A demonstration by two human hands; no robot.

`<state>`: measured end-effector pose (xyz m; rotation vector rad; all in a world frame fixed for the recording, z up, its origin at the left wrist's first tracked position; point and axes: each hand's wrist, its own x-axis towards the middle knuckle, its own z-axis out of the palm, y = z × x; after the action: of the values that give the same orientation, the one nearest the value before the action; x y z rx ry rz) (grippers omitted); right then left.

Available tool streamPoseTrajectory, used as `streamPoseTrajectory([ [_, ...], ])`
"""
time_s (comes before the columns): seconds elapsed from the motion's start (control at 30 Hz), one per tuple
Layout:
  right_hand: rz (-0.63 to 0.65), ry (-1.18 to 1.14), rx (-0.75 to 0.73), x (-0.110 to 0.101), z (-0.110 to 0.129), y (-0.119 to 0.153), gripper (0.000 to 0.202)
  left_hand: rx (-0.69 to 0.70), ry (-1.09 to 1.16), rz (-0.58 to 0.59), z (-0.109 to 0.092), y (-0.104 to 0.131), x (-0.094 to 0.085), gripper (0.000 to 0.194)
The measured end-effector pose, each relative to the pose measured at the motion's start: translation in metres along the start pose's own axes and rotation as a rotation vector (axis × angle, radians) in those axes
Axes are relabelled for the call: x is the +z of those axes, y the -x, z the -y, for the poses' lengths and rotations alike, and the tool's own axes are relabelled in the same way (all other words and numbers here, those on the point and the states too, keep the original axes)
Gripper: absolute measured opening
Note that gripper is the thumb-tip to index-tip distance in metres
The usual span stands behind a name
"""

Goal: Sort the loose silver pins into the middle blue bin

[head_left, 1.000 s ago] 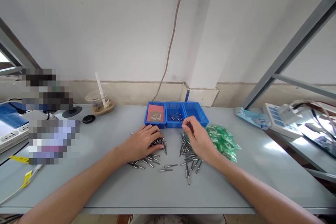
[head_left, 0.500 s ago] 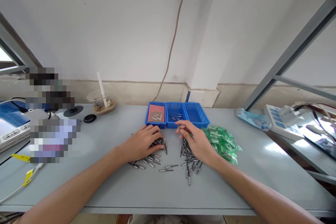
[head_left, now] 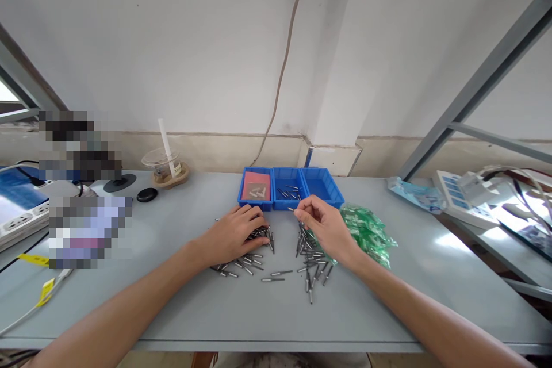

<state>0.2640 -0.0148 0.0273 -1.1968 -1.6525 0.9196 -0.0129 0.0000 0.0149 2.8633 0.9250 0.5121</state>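
My left hand (head_left: 238, 233) lies palm down over the left pile of blind rivets (head_left: 245, 264), its fingers apart and slightly curved. Part of that pile is hidden under the hand. My right hand (head_left: 325, 224) pinches a single blind rivet (head_left: 291, 209) between thumb and fingertips, just in front of the middle blue bin. Below it spreads the right pile of rivets (head_left: 308, 256). Two loose rivets (head_left: 276, 276) lie between the piles. Several rivets (head_left: 288, 192) sit in the middle blue bin (head_left: 282, 205).
The left blue bin (head_left: 255, 205) holds a pink sheet and a small bag of pale parts. Beside it stands the right blue bin (head_left: 321, 184). Green plastic bags (head_left: 368, 236) lie right of my hand. Power strips (head_left: 463, 201) and a black round object (head_left: 147, 194) are farther out.
My right hand's fingers have curled in and drawn slightly right, and the pinched rivet's end now shows past the fingertips. My left hand stays put.
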Motion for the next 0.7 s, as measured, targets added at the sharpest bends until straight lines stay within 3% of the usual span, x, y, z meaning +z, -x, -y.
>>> streamPoseTrajectory([
  [0.17, 0.038, -0.155, 0.1, -0.0002, 0.0055, -0.001, 0.043, -0.004, -0.007, 0.002, 0.0004, -0.0007, 0.0, 0.026],
  [0.43, 0.2, -0.706, 0.298, -0.0046, 0.0089, -0.0013, 0.047, -0.003, -0.01, 0.004, 0.0008, -0.0008, 0.0, 0.026],
  [0.7, 0.159, -0.718, 0.254, -0.005, 0.008, -0.0012, 0.029, 0.003, -0.007, -0.007, 0.0009, -0.0004, 0.0007, 0.026],
])
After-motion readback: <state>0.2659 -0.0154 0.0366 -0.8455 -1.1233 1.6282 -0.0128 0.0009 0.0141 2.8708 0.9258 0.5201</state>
